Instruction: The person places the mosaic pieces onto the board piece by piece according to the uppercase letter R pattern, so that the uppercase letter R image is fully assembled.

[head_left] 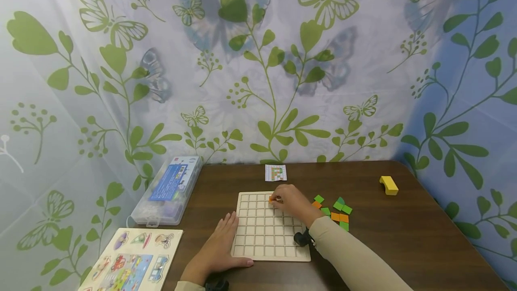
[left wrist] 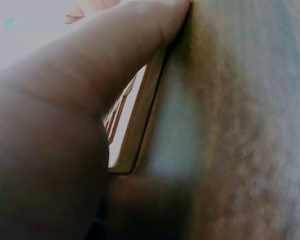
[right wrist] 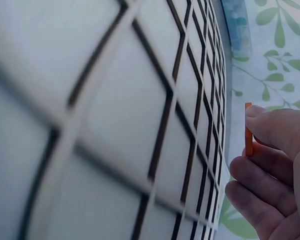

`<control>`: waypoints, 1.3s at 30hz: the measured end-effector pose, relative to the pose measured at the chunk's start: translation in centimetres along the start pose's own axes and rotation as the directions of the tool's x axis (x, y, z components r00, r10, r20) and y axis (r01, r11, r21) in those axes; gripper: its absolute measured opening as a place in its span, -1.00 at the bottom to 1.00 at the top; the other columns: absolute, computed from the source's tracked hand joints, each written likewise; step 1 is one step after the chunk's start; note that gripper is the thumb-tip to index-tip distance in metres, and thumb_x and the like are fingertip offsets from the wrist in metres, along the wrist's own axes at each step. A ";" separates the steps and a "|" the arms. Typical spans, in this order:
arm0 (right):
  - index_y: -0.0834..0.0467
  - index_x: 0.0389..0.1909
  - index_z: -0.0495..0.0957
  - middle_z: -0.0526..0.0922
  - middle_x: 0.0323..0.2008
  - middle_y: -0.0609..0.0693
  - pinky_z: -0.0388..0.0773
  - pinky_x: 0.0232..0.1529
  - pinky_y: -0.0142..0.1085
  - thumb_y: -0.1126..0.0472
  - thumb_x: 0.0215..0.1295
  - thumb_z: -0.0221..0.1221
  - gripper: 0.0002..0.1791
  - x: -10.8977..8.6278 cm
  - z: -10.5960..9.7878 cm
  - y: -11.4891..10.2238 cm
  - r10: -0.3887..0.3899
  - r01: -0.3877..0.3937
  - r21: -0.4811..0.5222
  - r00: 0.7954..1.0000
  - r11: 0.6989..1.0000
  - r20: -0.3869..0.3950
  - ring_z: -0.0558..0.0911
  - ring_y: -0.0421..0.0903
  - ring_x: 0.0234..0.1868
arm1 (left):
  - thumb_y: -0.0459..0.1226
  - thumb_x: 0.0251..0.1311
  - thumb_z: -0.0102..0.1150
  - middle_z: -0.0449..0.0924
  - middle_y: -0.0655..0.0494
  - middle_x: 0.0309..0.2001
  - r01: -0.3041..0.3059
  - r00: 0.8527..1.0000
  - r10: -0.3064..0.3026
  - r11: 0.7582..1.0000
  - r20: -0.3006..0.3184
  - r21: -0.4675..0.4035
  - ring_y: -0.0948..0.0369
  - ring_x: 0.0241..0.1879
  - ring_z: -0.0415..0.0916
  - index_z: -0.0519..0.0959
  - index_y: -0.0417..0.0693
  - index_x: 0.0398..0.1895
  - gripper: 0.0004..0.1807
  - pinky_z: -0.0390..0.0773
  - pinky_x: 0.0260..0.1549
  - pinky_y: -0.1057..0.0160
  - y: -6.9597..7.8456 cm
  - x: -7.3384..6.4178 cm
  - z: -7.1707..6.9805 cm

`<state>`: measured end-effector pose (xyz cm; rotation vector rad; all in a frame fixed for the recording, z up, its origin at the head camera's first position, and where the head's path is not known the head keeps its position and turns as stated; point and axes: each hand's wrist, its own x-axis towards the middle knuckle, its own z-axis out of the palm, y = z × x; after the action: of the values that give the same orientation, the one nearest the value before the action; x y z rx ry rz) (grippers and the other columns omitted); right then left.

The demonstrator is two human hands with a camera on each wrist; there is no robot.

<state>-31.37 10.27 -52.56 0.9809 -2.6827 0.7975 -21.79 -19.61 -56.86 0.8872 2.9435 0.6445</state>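
Right hand (head_left: pixel 288 200): we see its fingers curled, pinching an orange tile over the far part of the grid board.
Orange tile (right wrist: pixel 248 130): edge-on at the fingertips in the right-wrist view; we cannot settle whether it touches the board, since the hand covers much of it in the head view.
Grid board (head_left: pixel 249 250): pale and ruled into square cells, flat on the dark wooden worktop (head_left: pixel 383 237).
Left hand (head_left: pixel 220 241): fingers extended and gripping nothing, set along the board's left edge, with the thumb by the near edge.
Loose tiles (head_left: pixel 346 209): green and orange, right of the board, some touching one another.
Pattern card (head_left: pixel 276 173): beyond the board's far edge and apart from it.
Plastic case (head_left: pixel 169 192) and picture puzzle (head_left: pixel 173 241): at the left of the worktop.
Yellow arch block (head_left: pixel 389 186): at the far right, well apart from the tiles.
Risk at the pinch: so thin a tile, we judge, could slip and settle tilted across a grid line if the fingertips let go unevenly.
Risk at the board: a sideways push could slide it, should the left hand give no firm stop.
Risk at the sleeve (head_left: pixel 355 255): a low sweep of that forearm could scatter the tiles beside it.
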 end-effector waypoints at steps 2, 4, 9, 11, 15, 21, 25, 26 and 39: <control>0.12 -0.14 0.81 0.70 -0.23 -0.10 0.66 -0.29 -0.36 0.28 0.34 0.44 -0.89 0.3 0.2 -0.4 0.015 -0.015 0.007 1.000 1.000 0.013 0.67 -0.18 -0.22 | 0.56 0.00 0.27 -0.02 -0.32 0.63 0.006 1.000 -0.006 1.000 0.006 -0.007 -0.18 0.61 -0.13 0.03 -0.42 0.64 0.49 -0.05 0.54 -0.17 0.2 0.0 -0.1; 0.11 -0.14 0.81 0.70 -0.23 -0.11 0.66 -0.25 -0.36 0.27 0.35 0.44 -0.89 0.6 0.6 -0.8 0.015 -0.015 0.011 1.000 1.000 0.016 0.66 -0.19 -0.21 | 0.56 0.00 0.26 -0.03 -0.31 0.63 0.010 1.000 -0.010 1.000 0.011 -0.009 -0.18 0.62 -0.13 0.02 -0.41 0.64 0.49 -0.06 0.54 -0.17 0.2 0.0 -0.2; 0.09 -0.15 0.81 0.70 -0.22 -0.13 0.65 -0.22 -0.38 0.22 0.37 0.43 -0.91 1.4 1.4 -1.6 0.021 -0.021 -0.001 0.999 1.000 0.032 0.65 -0.21 -0.19 | 0.53 0.01 0.29 -0.02 -0.36 0.61 -0.003 1.000 0.003 1.000 -0.001 -0.020 -0.22 0.60 -0.10 0.03 -0.45 0.63 0.48 -0.02 0.52 -0.21 0.2 0.0 -0.1; 0.10 -0.15 0.81 0.70 -0.21 -0.12 0.65 -0.22 -0.37 0.22 0.38 0.43 -0.90 1.6 1.6 -1.9 0.028 -0.028 0.001 0.999 1.000 0.034 0.65 -0.20 -0.19 | 0.53 0.01 0.30 -0.01 -0.39 0.61 -0.009 1.000 0.009 1.000 -0.007 -0.022 -0.24 0.59 -0.09 0.03 -0.46 0.62 0.48 0.00 0.52 -0.23 0.1 -0.1 0.0; 0.12 -0.15 0.82 0.71 -0.23 -0.11 0.66 -0.21 -0.38 0.23 0.35 0.44 -0.90 1.7 2.2 -2.2 0.056 -0.056 0.013 0.998 0.998 0.025 0.66 -0.19 -0.21 | 0.54 0.02 0.28 -0.03 -0.35 0.62 0.001 1.000 -0.001 1.000 -0.002 -0.024 -0.22 0.61 -0.11 0.01 -0.42 0.64 0.48 -0.03 0.53 -0.20 0.0 -0.1 0.1; 0.07 -0.18 0.82 0.70 -0.26 -0.17 0.65 -0.23 -0.39 0.21 0.34 0.46 -0.91 1.8 3.0 -2.0 0.085 -0.085 -0.001 0.996 0.996 0.027 0.64 -0.26 -0.25 | 0.56 0.01 0.26 -0.05 -0.31 0.63 0.012 1.000 -0.012 1.000 0.010 -0.021 -0.19 0.62 -0.14 0.01 -0.39 0.65 0.49 -0.06 0.54 -0.18 -0.1 -0.1 0.1; 0.04 -0.20 0.82 0.68 -0.28 -0.19 0.64 -0.24 -0.36 0.18 0.35 0.45 -0.94 1.8 3.4 -1.9 0.081 -0.080 -0.021 0.996 0.997 0.033 0.63 -0.25 -0.26 | 0.56 0.01 0.25 -0.04 -0.30 0.64 0.009 1.000 -0.009 1.000 0.014 -0.018 -0.17 0.62 -0.15 0.02 -0.40 0.65 0.48 -0.07 0.54 -0.17 -0.1 0.0 0.1; 0.04 -0.20 0.82 0.68 -0.28 -0.19 0.64 -0.24 -0.35 0.18 0.35 0.45 -0.94 1.8 3.5 -1.9 0.079 -0.078 -0.026 0.996 0.997 0.033 0.63 -0.24 -0.25 | 0.56 0.02 0.25 -0.04 -0.30 0.64 0.008 1.000 -0.008 1.000 0.015 -0.020 -0.17 0.62 -0.15 0.02 -0.40 0.65 0.48 -0.07 0.54 -0.17 -0.1 0.0 0.1; 0.06 -0.22 0.83 0.68 -0.25 -0.13 0.63 -0.14 -0.26 0.25 0.33 0.46 -0.94 2.2 3.9 -2.1 0.078 -0.078 -0.040 0.997 0.996 0.021 0.60 -0.11 -0.18 | 0.57 0.00 0.24 -0.06 -0.27 0.65 0.029 0.999 -0.028 0.999 0.028 -0.030 -0.13 0.63 -0.18 0.01 -0.38 0.65 0.49 -0.10 0.55 -0.15 -0.1 0.0 0.1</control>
<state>-31.60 5.61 -54.18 0.8865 -2.7602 0.7490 -21.84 -19.64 -57.02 0.8430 2.9084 0.6679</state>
